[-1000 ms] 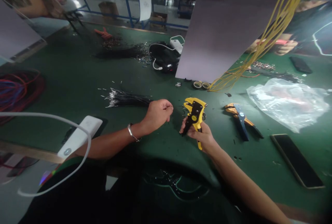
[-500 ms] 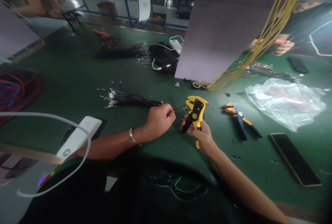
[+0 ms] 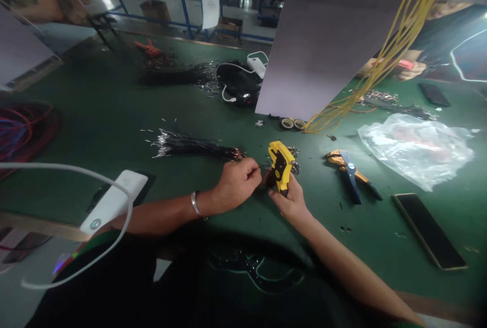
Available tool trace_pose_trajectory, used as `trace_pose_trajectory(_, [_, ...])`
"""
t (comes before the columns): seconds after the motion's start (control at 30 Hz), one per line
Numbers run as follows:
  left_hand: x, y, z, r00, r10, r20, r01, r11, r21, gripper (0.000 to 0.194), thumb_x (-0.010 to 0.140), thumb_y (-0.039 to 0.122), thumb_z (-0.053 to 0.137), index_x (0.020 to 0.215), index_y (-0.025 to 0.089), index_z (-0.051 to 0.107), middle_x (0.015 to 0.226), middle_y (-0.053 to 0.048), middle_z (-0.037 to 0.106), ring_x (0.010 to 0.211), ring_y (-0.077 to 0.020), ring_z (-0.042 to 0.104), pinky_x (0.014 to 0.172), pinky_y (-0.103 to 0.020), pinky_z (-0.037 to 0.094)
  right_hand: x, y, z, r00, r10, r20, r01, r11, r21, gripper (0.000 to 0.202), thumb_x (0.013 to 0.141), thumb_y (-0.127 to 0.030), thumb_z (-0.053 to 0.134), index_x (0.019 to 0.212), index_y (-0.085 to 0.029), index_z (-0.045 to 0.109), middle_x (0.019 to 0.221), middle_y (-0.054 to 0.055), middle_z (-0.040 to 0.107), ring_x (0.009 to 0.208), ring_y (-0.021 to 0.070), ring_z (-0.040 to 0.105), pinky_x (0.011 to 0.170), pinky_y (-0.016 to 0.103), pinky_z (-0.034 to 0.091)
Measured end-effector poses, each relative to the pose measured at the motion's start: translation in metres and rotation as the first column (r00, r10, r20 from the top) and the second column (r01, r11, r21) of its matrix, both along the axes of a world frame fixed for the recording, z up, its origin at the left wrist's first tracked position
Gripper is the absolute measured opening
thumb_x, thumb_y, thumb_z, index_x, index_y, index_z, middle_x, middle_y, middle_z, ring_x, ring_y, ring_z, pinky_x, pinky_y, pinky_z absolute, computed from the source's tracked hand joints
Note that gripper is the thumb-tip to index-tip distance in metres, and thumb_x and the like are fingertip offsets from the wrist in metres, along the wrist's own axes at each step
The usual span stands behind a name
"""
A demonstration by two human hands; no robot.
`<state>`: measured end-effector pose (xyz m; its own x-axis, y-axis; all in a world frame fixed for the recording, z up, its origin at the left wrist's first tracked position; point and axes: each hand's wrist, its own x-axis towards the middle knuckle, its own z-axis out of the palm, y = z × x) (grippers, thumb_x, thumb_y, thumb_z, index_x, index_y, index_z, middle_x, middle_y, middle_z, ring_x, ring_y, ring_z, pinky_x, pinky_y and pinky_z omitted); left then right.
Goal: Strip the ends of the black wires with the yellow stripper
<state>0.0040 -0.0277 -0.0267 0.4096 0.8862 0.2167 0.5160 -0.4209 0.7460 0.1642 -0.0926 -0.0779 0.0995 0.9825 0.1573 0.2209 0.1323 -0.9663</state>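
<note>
My left hand (image 3: 239,181) is closed in a pinch near the middle of the green table, with a thin dark wire showing at its fingertips. Just to its right, my right hand (image 3: 291,196) is wrapped round the handles of a yellow and black wire stripper (image 3: 280,166), whose jaws point up and to the left. Behind my left hand lies a bundle of black wires (image 3: 198,146), silvery ends to the left and coppery ends to the right. Small metal pieces (image 3: 294,160) lie behind the tool.
A blue and orange tool (image 3: 350,168), a phone (image 3: 429,231) and a clear plastic bag (image 3: 416,148) lie to the right. At the left are a white power bank (image 3: 114,201) and its cable. Across the table, a person's hands hold something red.
The wire stripper has tilted and moved slightly left, closer to my left hand. My left hand has shifted slightly right and down, uncovering the coppery ends of the bundle.
</note>
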Motion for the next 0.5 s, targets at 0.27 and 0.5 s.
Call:
trace_pose_trajectory(0.27, [0.0009,0.0017,-0.0068,0.993,0.004,0.115,0.018,0.981,-0.195,0.012,0.080,0.019,0.051,0.071,0.017,0.060,0.048,0.005,0.049,0.048,-0.0078,0.047,0.049,-0.018,0.037,0.0030,-0.0008,-0.0031,0.908,-0.121,0.401,0.050,0.982,0.182,0.046,0.070,-0.013,0.052,0.116,-0.020,0.047,0.100,0.010,0.062,0.093,0.0264,0.061,0.083,0.043,0.050])
trace_pose_trajectory(0.5, [-0.0011,-0.0034,0.0012,0.983,-0.060,0.173,0.099,0.970,-0.223,0.011,0.077,0.015,0.053,0.074,0.015,0.063,0.050,0.004,0.053,0.051,-0.0079,0.048,0.050,-0.018,0.038,0.0025,-0.0025,-0.0017,0.785,-0.237,0.573,0.033,0.939,0.344,0.056,0.067,-0.014,0.053,0.123,-0.015,0.044,0.106,0.016,0.059,0.098,0.0300,0.058,0.083,0.046,0.051])
